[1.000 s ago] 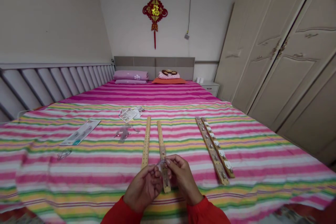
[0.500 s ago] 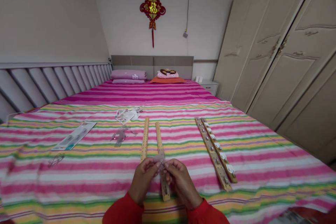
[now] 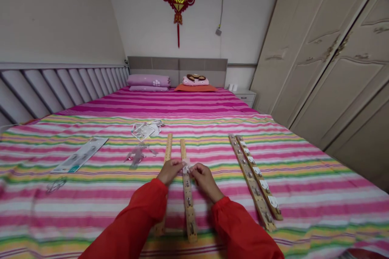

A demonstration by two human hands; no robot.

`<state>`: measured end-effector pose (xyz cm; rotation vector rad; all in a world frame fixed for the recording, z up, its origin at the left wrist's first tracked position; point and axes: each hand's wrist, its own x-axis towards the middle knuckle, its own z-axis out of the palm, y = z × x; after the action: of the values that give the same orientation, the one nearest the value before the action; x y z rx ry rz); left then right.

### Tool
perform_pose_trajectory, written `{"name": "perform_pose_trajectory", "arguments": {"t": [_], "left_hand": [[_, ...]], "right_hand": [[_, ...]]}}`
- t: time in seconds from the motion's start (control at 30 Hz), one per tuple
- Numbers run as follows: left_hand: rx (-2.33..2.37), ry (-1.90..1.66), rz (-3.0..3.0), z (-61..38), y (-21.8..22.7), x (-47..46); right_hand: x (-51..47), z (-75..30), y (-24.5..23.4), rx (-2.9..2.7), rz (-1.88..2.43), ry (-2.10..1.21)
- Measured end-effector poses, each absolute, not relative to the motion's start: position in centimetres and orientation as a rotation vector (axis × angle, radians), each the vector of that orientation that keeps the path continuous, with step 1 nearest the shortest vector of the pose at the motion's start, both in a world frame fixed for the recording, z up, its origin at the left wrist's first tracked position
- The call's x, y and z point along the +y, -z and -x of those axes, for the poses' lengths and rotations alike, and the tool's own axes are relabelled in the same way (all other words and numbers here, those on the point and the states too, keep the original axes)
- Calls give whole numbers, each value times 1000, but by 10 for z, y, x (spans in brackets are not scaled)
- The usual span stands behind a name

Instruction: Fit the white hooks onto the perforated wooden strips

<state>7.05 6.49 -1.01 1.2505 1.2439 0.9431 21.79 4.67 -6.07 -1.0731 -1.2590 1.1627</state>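
Observation:
A wooden strip (image 3: 191,210) lies lengthwise in front of me, with several small metal hooks on clear backings along its nearer part. Over its upper half, a clear adhesive hook (image 3: 186,167) is pinched between my two hands. My left hand (image 3: 169,171) grips its left edge, fingers closed, above a second wooden strip (image 3: 169,145) with rows of small holes, partly hidden by my arm. My right hand (image 3: 204,178) pinches at the right side, close to the strip's surface. Whether the hook's backing touches the wood, I cannot tell.
To the right lie a strip with metal hooks (image 3: 251,182) and one with white hooks (image 3: 261,182). Leftward are a hook package (image 3: 80,156), clear scraps (image 3: 138,156), white packaging (image 3: 147,130) and a wire-like bundle (image 3: 56,185). A striped sheet (image 3: 106,210) covers the bed.
Both hands have moved away from me along the wooden strip, from its middle to its upper half, carrying the clear hook. More of the hooks on its nearer part now show.

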Motion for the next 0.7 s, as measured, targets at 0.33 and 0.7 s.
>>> {"name": "perform_pose_trajectory", "arguments": {"t": [0.33, 0.7], "left_hand": [[1349, -953, -1209, -77, 48, 89], [1460, -923, -1241, -78, 59, 94]], "right_hand": [[70, -217, 87, -1407, 1230, -1031], [73, -214, 92, -1472, 1316, -957]]}}
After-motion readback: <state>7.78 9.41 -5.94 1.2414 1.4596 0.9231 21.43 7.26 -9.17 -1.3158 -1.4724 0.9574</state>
